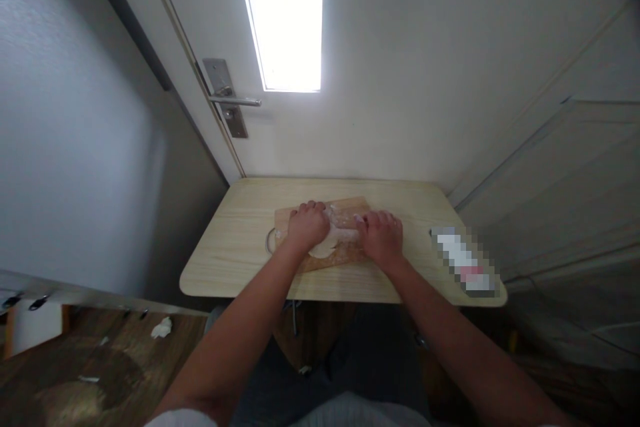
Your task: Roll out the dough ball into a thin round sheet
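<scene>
A pale, flat piece of dough [324, 247] lies on a wooden cutting board [360, 205], which is dusted with white flour. Across the dough runs a light rolling pin [346, 234], its ends covered by my hands. My right hand [384, 235] is closed round the right end of the pin. On the other side, my left hand [309, 224] has its fingers curled over the pin's left end, above the dough; its grip is partly hidden. A metal ring handle [271, 241] sticks out at the board's left edge.
The board rests on a light wooden table [230, 233] with rounded corners, set against a white door with a metal lever handle [235, 101]. A blurred-out object [464, 261] lies at the table's right end. Crumpled white paper [161, 327] is on the floor at left.
</scene>
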{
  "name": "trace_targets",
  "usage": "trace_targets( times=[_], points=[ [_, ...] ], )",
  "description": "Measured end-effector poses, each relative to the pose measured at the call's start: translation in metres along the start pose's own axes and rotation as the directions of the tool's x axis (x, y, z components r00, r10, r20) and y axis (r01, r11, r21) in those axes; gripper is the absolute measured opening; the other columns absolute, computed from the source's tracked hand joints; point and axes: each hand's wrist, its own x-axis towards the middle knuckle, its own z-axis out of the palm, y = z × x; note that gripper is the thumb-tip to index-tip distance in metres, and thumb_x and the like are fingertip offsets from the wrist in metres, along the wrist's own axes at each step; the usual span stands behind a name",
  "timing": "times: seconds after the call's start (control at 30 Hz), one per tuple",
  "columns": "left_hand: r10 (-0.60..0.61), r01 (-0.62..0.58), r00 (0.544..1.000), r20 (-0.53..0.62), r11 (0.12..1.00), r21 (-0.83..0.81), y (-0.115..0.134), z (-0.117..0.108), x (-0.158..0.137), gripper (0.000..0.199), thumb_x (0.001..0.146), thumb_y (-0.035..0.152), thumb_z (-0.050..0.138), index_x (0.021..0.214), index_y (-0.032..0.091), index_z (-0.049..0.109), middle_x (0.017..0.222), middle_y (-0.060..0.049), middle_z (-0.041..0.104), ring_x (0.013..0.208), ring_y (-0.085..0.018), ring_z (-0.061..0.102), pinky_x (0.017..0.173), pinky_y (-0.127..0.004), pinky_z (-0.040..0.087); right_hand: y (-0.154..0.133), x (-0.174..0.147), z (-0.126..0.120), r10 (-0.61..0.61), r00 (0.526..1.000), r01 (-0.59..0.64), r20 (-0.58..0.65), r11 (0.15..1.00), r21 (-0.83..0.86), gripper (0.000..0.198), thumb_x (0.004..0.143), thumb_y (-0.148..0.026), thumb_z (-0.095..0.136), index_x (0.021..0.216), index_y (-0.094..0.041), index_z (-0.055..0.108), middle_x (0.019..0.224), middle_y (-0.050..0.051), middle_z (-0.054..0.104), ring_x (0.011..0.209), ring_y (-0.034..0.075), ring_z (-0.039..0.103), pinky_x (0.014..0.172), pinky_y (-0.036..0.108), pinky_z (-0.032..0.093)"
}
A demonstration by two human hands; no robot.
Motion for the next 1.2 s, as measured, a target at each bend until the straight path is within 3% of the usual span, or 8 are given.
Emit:
trace_targets(
  times=[0.17, 0.37, 0.57, 0.8, 1.03, 1.2],
  points=[
    [-0.039, 0.031, 0.997, -0.074, 0.994, -0.106, -0.001, 0.008, -0.001, 0.032, 0.093, 0.02, 0.042, 0.117, 0.017, 0.062, 0.12, -0.012, 0.064, 0.113, -0.024, 0.058, 0.097, -0.036, 0.048, -0.006, -0.002, -0.008, 0.014, 1.0, -0.014, 0.007, 0.999, 0.037, 0.044, 0.102, -0.046, 0.039, 0.087, -0.019, 0.07, 0.09, 0.011, 0.071, 0.09, 0.025, 0.058, 0.078, 0.035, 0.034],
    [0.009, -0.038, 0.985, -0.172, 0.986, -0.163, 0.001, 0.008, -0.002, 0.028, 0.093, 0.021, 0.042, 0.111, 0.019, 0.064, 0.118, -0.009, 0.064, 0.116, -0.021, 0.055, 0.102, -0.033, 0.044, 0.006, 0.0, -0.009, 0.075, 0.994, -0.075, 0.074, 0.997, -0.005, 0.059, 0.103, -0.049, 0.032, 0.079, -0.017, 0.076, 0.082, 0.013, 0.073, 0.079, 0.024, 0.062, 0.07, 0.034, 0.034],
    [-0.053, 0.05, 0.99, -0.131, 0.998, -0.026, 0.012, 0.009, 0.002, 0.029, 0.096, 0.028, 0.04, 0.11, 0.019, 0.064, 0.114, -0.012, 0.064, 0.111, -0.026, 0.057, 0.092, -0.039, 0.046, 0.006, 0.004, -0.012, 0.133, 0.987, -0.13, 0.094, 0.991, -0.044, 0.064, 0.103, -0.052, 0.03, 0.082, -0.016, 0.078, 0.085, 0.015, 0.074, 0.079, 0.024, 0.064, 0.071, 0.034, 0.035],
    [-0.01, 0.013, 0.993, -0.118, 1.0, 0.024, 0.009, 0.011, 0.005, 0.032, 0.098, 0.033, 0.037, 0.112, 0.02, 0.063, 0.117, -0.011, 0.064, 0.112, -0.027, 0.056, 0.093, -0.041, 0.045, -0.003, 0.008, -0.015, 0.108, 0.976, -0.103, 0.19, 0.994, -0.036, 0.053, 0.102, -0.045, 0.034, 0.087, -0.017, 0.076, 0.092, 0.013, 0.074, 0.09, 0.024, 0.062, 0.078, 0.034, 0.035],
    [0.003, 0.002, 0.995, -0.1, 0.998, 0.057, 0.006, 0.013, 0.005, 0.034, 0.1, 0.034, 0.033, 0.111, 0.02, 0.062, 0.116, -0.011, 0.065, 0.111, -0.027, 0.056, 0.092, -0.042, 0.046, -0.01, 0.004, -0.012, 0.189, 0.972, -0.187, 0.138, 0.982, -0.028, 0.04, 0.102, -0.04, 0.035, 0.1, -0.018, 0.069, 0.108, 0.013, 0.069, 0.105, 0.028, 0.054, 0.082, 0.037, 0.034],
    [-0.004, 0.007, 0.999, -0.052, 0.998, 0.055, 0.004, 0.014, 0.009, 0.036, 0.099, 0.035, 0.034, 0.12, 0.021, 0.059, 0.121, -0.012, 0.063, 0.114, -0.029, 0.056, 0.092, -0.043, 0.047, -0.008, 0.004, -0.006, 0.134, 0.983, -0.135, 0.123, 0.991, -0.003, 0.035, 0.101, -0.036, 0.037, 0.115, -0.02, 0.065, 0.12, 0.012, 0.065, 0.112, 0.028, 0.049, 0.089, 0.039, 0.032]
  ],
)
